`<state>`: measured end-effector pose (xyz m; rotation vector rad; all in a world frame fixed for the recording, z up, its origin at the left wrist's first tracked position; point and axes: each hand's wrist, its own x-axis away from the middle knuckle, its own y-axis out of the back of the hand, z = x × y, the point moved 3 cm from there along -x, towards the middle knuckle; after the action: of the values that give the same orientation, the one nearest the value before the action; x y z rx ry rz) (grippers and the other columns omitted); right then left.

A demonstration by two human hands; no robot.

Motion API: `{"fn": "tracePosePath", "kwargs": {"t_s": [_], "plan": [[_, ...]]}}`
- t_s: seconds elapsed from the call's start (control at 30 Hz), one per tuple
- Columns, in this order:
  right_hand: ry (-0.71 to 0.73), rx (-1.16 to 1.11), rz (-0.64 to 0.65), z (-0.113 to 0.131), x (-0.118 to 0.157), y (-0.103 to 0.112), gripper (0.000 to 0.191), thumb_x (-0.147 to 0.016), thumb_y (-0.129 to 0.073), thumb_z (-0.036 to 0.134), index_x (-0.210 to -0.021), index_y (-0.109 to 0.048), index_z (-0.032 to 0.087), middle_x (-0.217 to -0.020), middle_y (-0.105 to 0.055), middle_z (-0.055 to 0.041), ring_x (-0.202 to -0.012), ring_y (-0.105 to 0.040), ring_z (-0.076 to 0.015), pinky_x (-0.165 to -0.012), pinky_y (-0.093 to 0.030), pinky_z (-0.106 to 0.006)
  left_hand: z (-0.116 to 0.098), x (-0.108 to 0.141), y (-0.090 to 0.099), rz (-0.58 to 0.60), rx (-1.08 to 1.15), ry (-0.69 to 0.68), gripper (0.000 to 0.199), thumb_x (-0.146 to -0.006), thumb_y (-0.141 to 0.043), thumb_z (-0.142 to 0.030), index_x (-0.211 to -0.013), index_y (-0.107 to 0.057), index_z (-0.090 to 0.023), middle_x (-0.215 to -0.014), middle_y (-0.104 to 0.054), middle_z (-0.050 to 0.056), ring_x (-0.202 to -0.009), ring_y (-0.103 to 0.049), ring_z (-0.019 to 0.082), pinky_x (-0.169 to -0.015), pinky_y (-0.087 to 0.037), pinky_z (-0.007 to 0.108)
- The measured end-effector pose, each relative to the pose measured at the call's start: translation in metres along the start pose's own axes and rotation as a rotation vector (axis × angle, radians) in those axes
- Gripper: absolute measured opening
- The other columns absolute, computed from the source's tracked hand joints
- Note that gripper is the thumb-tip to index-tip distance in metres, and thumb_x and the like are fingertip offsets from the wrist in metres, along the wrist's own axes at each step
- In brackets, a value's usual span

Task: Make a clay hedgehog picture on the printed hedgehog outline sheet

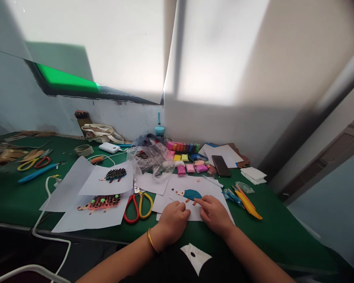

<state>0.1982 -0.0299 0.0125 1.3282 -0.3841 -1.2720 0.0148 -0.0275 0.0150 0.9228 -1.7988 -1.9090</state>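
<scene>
A blue clay hedgehog point(192, 194) with a pale face and orange legs lies flat on a white paper sheet point(165, 205). My right hand point(215, 214) reaches in from the right, its index finger stretched out and touching the figure near a rear leg; its other fingers curl loosely. To the left of the figure, my left hand point(174, 221), with a gold bangle at the wrist, rests closed on the sheet's lower edge. Whatever its curled fingers hold, if anything, is hidden. Scissors point(138, 206) with one red and one yellow handle lie left of that hand.
Two more spiky clay hedgehogs, one blue point(115, 175) and one pink point(102, 202), lie on papers at left. Clay packets point(190, 168), a plastic bag point(153, 157) and a phone point(221, 166) lie behind. A yellow cutter point(247, 203) is at right. A white cable point(44, 204) hangs over the table edge.
</scene>
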Motion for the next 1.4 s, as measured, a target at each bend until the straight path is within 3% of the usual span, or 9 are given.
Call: {"fn": "tracePosePath", "kwargs": {"t_s": [0.17, 0.37, 0.6, 0.83, 0.97, 1.07, 1.27, 1.4], "plan": [[0.049, -0.009, 0.017, 0.004, 0.002, 0.001, 0.03, -0.089, -0.051, 0.019, -0.107, -0.073, 0.027, -0.094, -0.065, -0.005, -0.088, -0.059, -0.0196, -0.082, -0.045, -0.034, -0.001, -0.001, 0.003, -0.014, 0.009, -0.005, 0.012, -0.09, -0.053, -0.014, -0.095, -0.061, -0.021, -0.089, -0.059, 0.005, -0.084, -0.051, 0.023, -0.075, -0.043, 0.037], [0.062, 0.035, 0.045, 0.009, 0.002, -0.002, 0.029, -0.089, -0.052, 0.018, -0.107, -0.072, 0.028, -0.096, -0.065, -0.0055, -0.09, -0.058, -0.0209, -0.082, -0.044, -0.036, -0.001, -0.001, 0.003, 0.0, 0.024, -0.007, 0.01, -0.089, -0.054, -0.016, -0.095, -0.061, -0.02, -0.09, -0.058, 0.005, -0.086, -0.051, 0.024, -0.076, -0.043, 0.037], [0.032, -0.069, -0.041, 0.0, 0.002, 0.001, 0.033, -0.088, -0.05, 0.017, -0.112, -0.071, 0.024, -0.094, -0.064, -0.0062, -0.087, -0.059, -0.0193, -0.081, -0.048, -0.033, -0.001, -0.001, 0.002, -0.003, 0.014, -0.006, 0.012, -0.09, -0.053, -0.015, -0.096, -0.061, -0.022, -0.09, -0.058, 0.004, -0.085, -0.051, 0.023, -0.076, -0.043, 0.036], [0.069, 0.048, 0.052, 0.008, 0.0, -0.004, 0.029, -0.089, -0.052, 0.021, -0.11, -0.071, 0.029, -0.093, -0.063, -0.0051, -0.087, -0.057, -0.0205, -0.08, -0.044, -0.035, -0.001, 0.0, 0.001, -0.006, 0.019, -0.004, 0.01, -0.089, -0.055, -0.016, -0.095, -0.061, -0.022, -0.09, -0.059, 0.004, -0.085, -0.051, 0.023, -0.076, -0.043, 0.036], [0.032, -0.011, -0.014, 0.001, 0.001, -0.002, 0.036, -0.087, -0.051, 0.018, -0.118, -0.068, 0.026, -0.096, -0.064, -0.0063, -0.09, -0.058, -0.0207, -0.082, -0.046, -0.036, -0.001, 0.0, 0.003, -0.012, 0.013, 0.001, 0.011, -0.09, -0.053, -0.016, -0.095, -0.061, -0.022, -0.09, -0.059, 0.005, -0.085, -0.051, 0.023, -0.075, -0.043, 0.036], [-0.012, -0.058, -0.052, -0.003, 0.001, 0.0, 0.034, -0.088, -0.048, 0.017, -0.113, -0.071, 0.024, -0.094, -0.064, -0.0063, -0.088, -0.059, -0.02, -0.081, -0.047, -0.034, -0.001, -0.001, 0.004, -0.004, 0.01, -0.005, 0.013, -0.09, -0.052, -0.015, -0.097, -0.061, -0.022, -0.091, -0.059, 0.005, -0.085, -0.051, 0.023, -0.075, -0.043, 0.036], [0.024, 0.029, 0.043, 0.006, 0.0, -0.001, 0.029, -0.09, -0.05, 0.021, -0.106, -0.073, 0.027, -0.093, -0.065, -0.0056, -0.087, -0.058, -0.0202, -0.08, -0.044, -0.036, -0.001, -0.001, 0.002, -0.014, 0.023, -0.003, 0.014, -0.09, -0.053, -0.015, -0.098, -0.062, -0.022, -0.092, -0.059, 0.005, -0.086, -0.051, 0.023, -0.077, -0.044, 0.037], [0.034, 0.037, 0.042, 0.008, 0.0, -0.001, 0.032, -0.09, -0.049, 0.021, -0.114, -0.071, 0.027, -0.094, -0.065, -0.0057, -0.087, -0.058, -0.0197, -0.08, -0.044, -0.035, -0.001, -0.001, 0.002, -0.015, 0.026, 0.001, 0.013, -0.09, -0.053, -0.014, -0.096, -0.062, -0.022, -0.091, -0.058, 0.005, -0.085, -0.051, 0.023, -0.076, -0.044, 0.037]]}}
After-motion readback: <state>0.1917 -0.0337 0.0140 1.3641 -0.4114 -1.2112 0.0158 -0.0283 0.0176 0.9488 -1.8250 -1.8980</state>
